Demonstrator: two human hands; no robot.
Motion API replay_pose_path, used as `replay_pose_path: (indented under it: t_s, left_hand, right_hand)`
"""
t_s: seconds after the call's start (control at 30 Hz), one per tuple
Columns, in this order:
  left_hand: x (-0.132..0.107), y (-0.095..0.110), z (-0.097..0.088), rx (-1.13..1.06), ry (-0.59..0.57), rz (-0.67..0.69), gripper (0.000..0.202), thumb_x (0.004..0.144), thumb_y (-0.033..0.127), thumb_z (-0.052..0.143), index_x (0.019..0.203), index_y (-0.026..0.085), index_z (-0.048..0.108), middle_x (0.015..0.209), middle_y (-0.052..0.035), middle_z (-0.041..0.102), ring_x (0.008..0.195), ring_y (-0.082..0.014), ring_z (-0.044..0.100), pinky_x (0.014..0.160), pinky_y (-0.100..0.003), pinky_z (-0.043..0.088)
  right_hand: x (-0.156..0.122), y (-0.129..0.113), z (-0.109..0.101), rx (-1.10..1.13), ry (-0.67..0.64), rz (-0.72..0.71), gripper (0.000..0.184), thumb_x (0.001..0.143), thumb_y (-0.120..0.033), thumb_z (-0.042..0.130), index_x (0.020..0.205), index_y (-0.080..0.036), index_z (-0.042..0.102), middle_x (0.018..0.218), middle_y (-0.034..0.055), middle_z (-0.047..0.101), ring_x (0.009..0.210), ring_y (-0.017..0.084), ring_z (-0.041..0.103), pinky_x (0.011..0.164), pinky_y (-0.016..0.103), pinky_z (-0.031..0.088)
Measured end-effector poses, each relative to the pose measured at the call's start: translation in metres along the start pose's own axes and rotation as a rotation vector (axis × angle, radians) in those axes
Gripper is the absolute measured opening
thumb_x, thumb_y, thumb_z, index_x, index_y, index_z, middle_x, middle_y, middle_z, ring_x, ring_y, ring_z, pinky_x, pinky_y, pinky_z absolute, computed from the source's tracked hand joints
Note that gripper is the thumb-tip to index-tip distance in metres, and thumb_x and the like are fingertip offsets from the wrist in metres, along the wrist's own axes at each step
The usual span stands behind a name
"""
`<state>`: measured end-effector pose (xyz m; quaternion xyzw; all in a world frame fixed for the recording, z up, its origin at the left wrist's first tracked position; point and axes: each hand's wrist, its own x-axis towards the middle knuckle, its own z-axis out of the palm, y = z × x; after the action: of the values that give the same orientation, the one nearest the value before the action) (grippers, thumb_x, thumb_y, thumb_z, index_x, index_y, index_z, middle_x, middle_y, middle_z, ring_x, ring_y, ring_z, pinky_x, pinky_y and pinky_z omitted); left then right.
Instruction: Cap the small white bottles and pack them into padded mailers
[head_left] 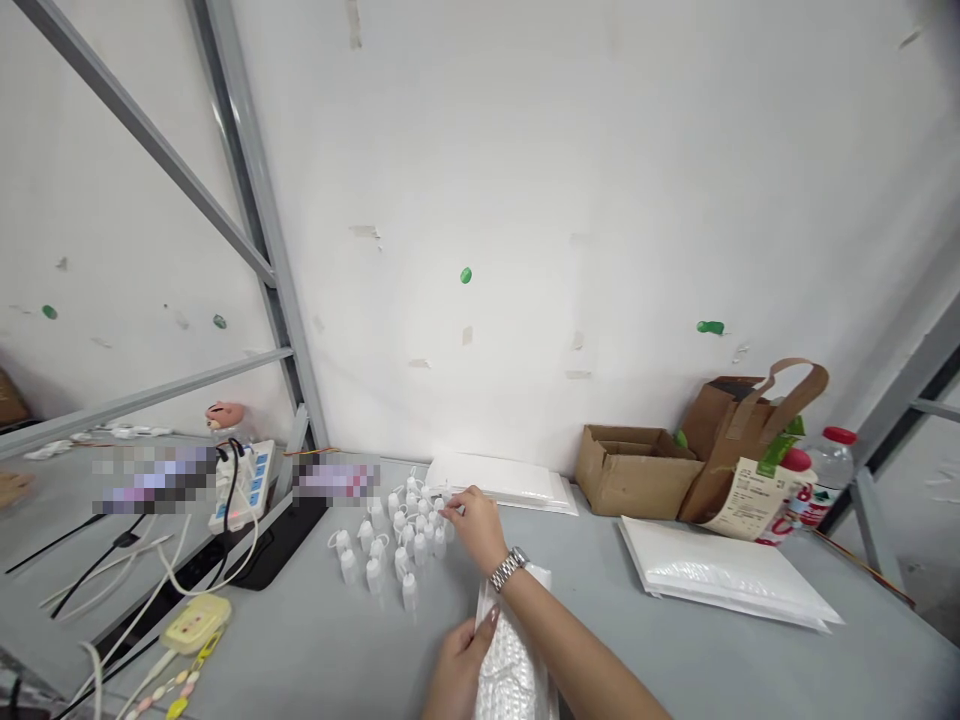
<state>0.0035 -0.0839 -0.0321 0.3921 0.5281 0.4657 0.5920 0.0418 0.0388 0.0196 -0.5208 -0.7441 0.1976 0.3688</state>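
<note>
Head view. Nearest, at the bottom edge: left hand [456, 662], thumb and fingers clamped on the near left side of a bubble pouch [517, 668] lying flat on the grey bench [315, 640]. Just beyond, across the pouch's far end: right forearm with a metal wristwatch [508, 568]. Farther and slightly left: right hand [474, 522], fingertips drawn together on a bottle [444, 512] at the far right edge of a cluster of small white bottles [394, 545], all upright, near mid-bench. Behind the cluster, against the wall: flat stack of white mailers [510, 482]. To the right: open cardboard box [634, 468], brown paper bag [739, 440], second mailer stack [720, 575]. Far left: power strip [246, 485] with cables.
</note>
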Motion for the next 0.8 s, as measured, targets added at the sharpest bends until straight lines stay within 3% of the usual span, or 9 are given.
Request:
replay_pose_path:
  t_s: [0.13, 0.3, 0.37, 0.53, 0.7, 0.8]
  left_hand:
    - [-0.001, 0.003, -0.002, -0.068, -0.010, 0.027, 0.051, 0.055, 0.067, 0.062, 0.059, 0.016, 0.057, 0.058, -0.0005, 0.056, 0.068, -0.0194, 0.051, 0.069, -0.028, 0.039]
    - [0.001, 0.003, -0.004, -0.052, 0.089, 0.028, 0.053, 0.054, 0.070, 0.059, 0.050, 0.020, 0.046, 0.048, 0.0047, 0.040, 0.056, -0.0139, 0.041, 0.057, -0.025, 0.034]
    - [0.000, 0.006, -0.003, -0.068, 0.091, 0.019, 0.053, 0.055, 0.070, 0.058, 0.051, 0.019, 0.047, 0.047, 0.0049, 0.040, 0.054, -0.0133, 0.041, 0.056, -0.025, 0.033]
    - [-0.005, 0.016, 0.006, -0.110, 0.005, 0.015, 0.053, 0.057, 0.067, 0.061, 0.063, 0.014, 0.060, 0.054, 0.0004, 0.054, 0.063, -0.0168, 0.050, 0.060, -0.025, 0.038]
    - [-0.008, 0.017, 0.013, -0.137, -0.026, 0.006, 0.056, 0.058, 0.066, 0.061, 0.075, 0.013, 0.066, 0.059, -0.0010, 0.060, 0.067, -0.0187, 0.054, 0.064, -0.026, 0.040]
    - [-0.008, 0.014, 0.013, -0.133, 0.014, 0.014, 0.056, 0.058, 0.067, 0.060, 0.075, 0.014, 0.066, 0.060, -0.0006, 0.061, 0.068, -0.0192, 0.054, 0.067, -0.027, 0.040]
  right_hand:
    - [-0.006, -0.004, -0.016, -0.005, 0.070, -0.029, 0.014, 0.081, -0.019, 0.058, 0.069, -0.020, 0.065, 0.082, 0.0028, 0.065, 0.076, 0.016, 0.059, 0.076, 0.029, 0.035]
    - [-0.029, -0.001, -0.067, 0.095, 0.234, -0.053, 0.023, 0.087, -0.034, 0.048, 0.073, -0.020, 0.059, 0.072, 0.0002, 0.063, 0.071, 0.016, 0.057, 0.072, 0.028, 0.038]
    - [-0.041, 0.006, -0.086, 0.160, 0.236, -0.036, 0.027, 0.087, -0.040, 0.046, 0.069, -0.021, 0.057, 0.066, -0.0003, 0.062, 0.068, 0.017, 0.056, 0.067, 0.027, 0.039]
    - [-0.061, 0.032, -0.106, 0.169, 0.182, 0.040, 0.029, 0.083, -0.043, 0.048, 0.067, -0.021, 0.057, 0.064, 0.0009, 0.063, 0.066, 0.018, 0.057, 0.065, 0.028, 0.039]
    - [-0.069, 0.042, -0.104, 0.297, -0.064, 0.180, 0.031, 0.077, -0.045, 0.053, 0.060, -0.020, 0.056, 0.056, -0.0003, 0.061, 0.056, 0.016, 0.055, 0.056, 0.026, 0.040]
    - [-0.078, 0.039, -0.101, 0.133, -0.157, 0.165, 0.035, 0.082, -0.041, 0.049, 0.055, -0.020, 0.057, 0.057, 0.0003, 0.061, 0.060, 0.016, 0.055, 0.060, 0.028, 0.039]
